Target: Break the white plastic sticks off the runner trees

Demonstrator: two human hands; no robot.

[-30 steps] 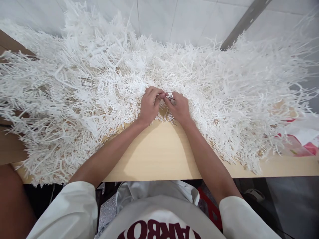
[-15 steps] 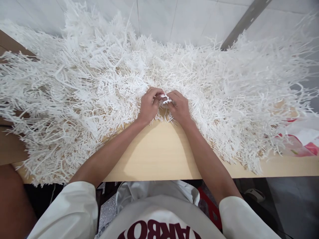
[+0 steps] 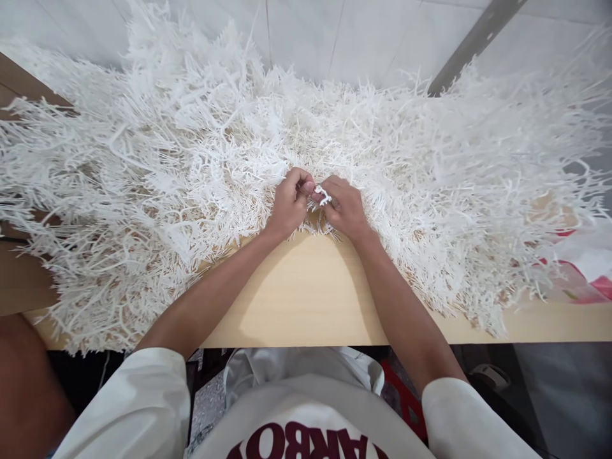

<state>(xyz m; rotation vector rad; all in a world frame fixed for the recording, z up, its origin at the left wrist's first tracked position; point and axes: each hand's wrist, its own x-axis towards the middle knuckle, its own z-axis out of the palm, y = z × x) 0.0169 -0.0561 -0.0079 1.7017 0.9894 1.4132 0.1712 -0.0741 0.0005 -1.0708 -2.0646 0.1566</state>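
Observation:
Close together over the front of a big heap of white branched plastic pieces [image 3: 205, 172], my two hands meet at one small white branched piece [image 3: 324, 196]. My left hand [image 3: 291, 199] is closed in a pinch at the piece's left end, thumb and forefinger together. Curled around its right side is my right hand [image 3: 345, 204], with the fingers bent and partly hiding the piece. Loose white sprigs lie just under and between both hands on the wooden table [image 3: 306, 287].
White pieces spread across the table to both sides and back to the tiled wall [image 3: 306, 38]. Cardboard [image 3: 23, 274] stands at the left. A clear and pink plastic bag [image 3: 581, 274] lies at the right. A grey metal post [image 3: 473, 48] rises behind.
The small white piece has turned and tilted between my fingers. Both hands stay in nearly the same spot, still holding it.

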